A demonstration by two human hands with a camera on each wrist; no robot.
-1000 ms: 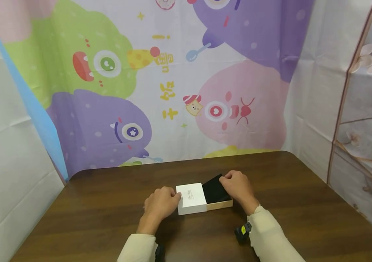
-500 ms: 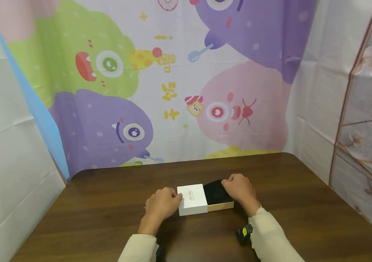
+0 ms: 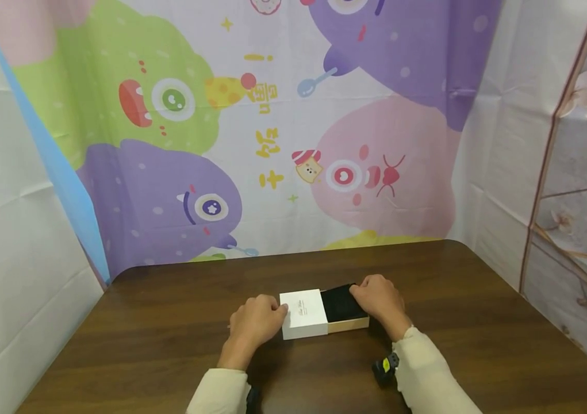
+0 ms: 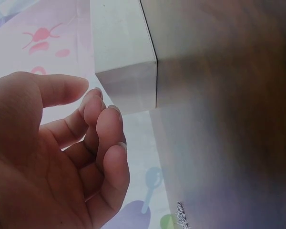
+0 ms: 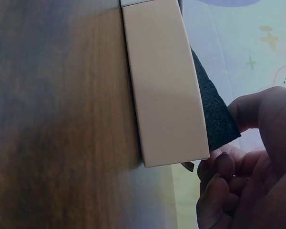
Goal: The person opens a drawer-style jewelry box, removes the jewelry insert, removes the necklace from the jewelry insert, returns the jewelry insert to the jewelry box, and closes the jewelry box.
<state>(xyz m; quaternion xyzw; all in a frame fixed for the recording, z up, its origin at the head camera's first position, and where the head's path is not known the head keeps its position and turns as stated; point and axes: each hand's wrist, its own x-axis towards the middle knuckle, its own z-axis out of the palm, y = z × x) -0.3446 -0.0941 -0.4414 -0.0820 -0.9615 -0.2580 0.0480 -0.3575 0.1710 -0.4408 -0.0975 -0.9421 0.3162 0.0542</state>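
A small white sliding box (image 3: 302,313) with printed lettering lies on the table, its beige drawer (image 5: 167,86) pulled partly out to the right. In the drawer sits a black foam-like sheet (image 3: 342,303) with a rough surface, its outer edge raised above the drawer wall in the right wrist view. My right hand (image 3: 380,299) pinches that edge between thumb and fingers. At the sleeve's left end my left hand (image 3: 256,321) holds the box, thumb over its top edge; in the left wrist view the fingers (image 4: 115,167) are curled by its corner. Anything beneath the sheet is hidden.
The dark wooden table (image 3: 158,345) runs back to a cartoon-printed curtain (image 3: 283,224). Pale sheets hang on both sides, the right one (image 3: 583,230) with printed blossoms. A short dark tab (image 5: 188,166) sticks out under the drawer's end.
My right hand has come down slightly, and the black sheet's raised edge is lower and flatter than before. My left hand and the box hold their place.
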